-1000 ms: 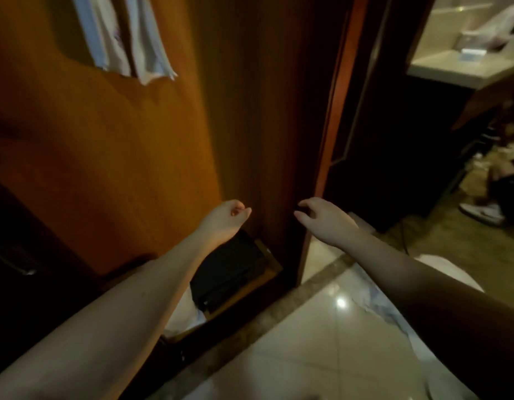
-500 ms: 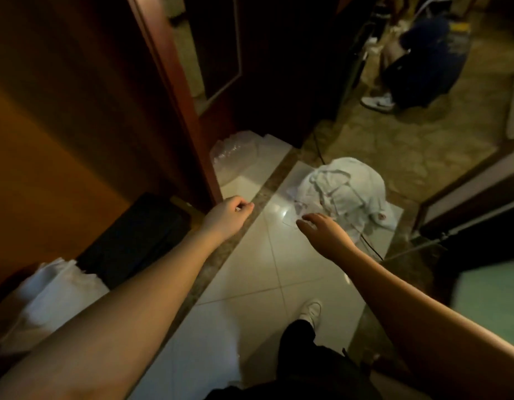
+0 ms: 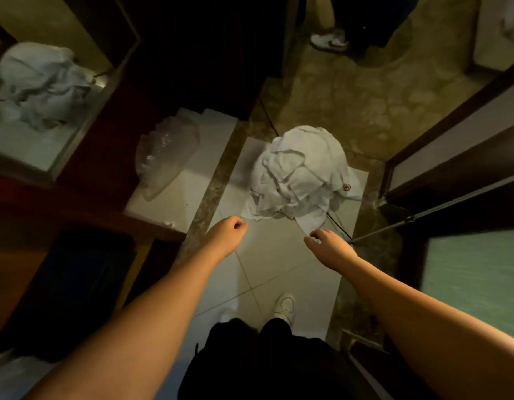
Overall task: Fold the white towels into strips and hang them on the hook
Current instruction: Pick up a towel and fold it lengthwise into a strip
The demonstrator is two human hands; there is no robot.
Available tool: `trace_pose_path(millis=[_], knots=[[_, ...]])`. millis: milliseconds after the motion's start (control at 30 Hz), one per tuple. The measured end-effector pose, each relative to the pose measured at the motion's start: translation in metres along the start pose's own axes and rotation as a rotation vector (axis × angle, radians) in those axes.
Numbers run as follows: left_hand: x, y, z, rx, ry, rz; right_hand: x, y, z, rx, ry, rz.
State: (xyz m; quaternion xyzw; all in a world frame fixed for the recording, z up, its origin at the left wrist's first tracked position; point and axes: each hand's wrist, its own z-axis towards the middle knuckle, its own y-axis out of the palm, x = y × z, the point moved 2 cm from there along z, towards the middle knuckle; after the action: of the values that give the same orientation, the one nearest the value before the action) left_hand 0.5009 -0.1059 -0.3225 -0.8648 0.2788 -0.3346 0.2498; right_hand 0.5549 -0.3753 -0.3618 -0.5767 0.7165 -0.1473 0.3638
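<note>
A crumpled heap of white towels [image 3: 300, 174] lies on the pale floor tiles straight ahead of me; one towel shows a small red flower mark. My left hand [image 3: 228, 230] hovers just short of the heap's near left edge, fingers loosely curled and holding nothing. My right hand [image 3: 326, 241] hangs near the heap's right corner, fingers also loosely curled and empty. Neither hand touches the towels. No hook shows in this view.
A clear plastic bag [image 3: 166, 151] lies on the tiles at left. A mirror [image 3: 76, 116] at upper left reflects the towel heap. A dark cable [image 3: 339, 226] runs under the heap. Another person's white shoe [image 3: 327, 40] stands at the top. My own white shoe [image 3: 284, 306] is below.
My view has swung from the wooden door with hung towels down to the floor. The towel heap has come to the centre, and both empty hands now reach toward it.
</note>
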Motion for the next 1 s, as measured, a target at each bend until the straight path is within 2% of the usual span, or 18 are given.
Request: trace_pose_path(millis=[133, 333, 433, 600, 833, 1000], knots=[[0.026, 0.004, 0.07, -0.066, -0.013, 0.058, 0.021, -0.026, 0.057, -0.037, 0.09, 0.017], [0.07, -0.015, 0.188, -0.176, 0.026, 0.069, 0.022, -0.07, 0.144, -0.042, 0.181, 0.21], [0.089, -0.035, 0.252, -0.198, 0.054, 0.113, 0.017, -0.085, 0.187, -0.001, 0.264, 0.293], [0.114, -0.054, 0.343, -0.202, 0.089, 0.177, 0.009, -0.101, 0.262, -0.064, 0.331, 0.378], [0.119, 0.0, 0.475, -0.267, 0.029, 0.168, 0.021, -0.089, 0.404, -0.038, 0.322, 0.373], [0.113, 0.059, 0.566, -0.226, 0.034, 0.151, 0.041, -0.071, 0.498, 0.095, 0.318, 0.402]])
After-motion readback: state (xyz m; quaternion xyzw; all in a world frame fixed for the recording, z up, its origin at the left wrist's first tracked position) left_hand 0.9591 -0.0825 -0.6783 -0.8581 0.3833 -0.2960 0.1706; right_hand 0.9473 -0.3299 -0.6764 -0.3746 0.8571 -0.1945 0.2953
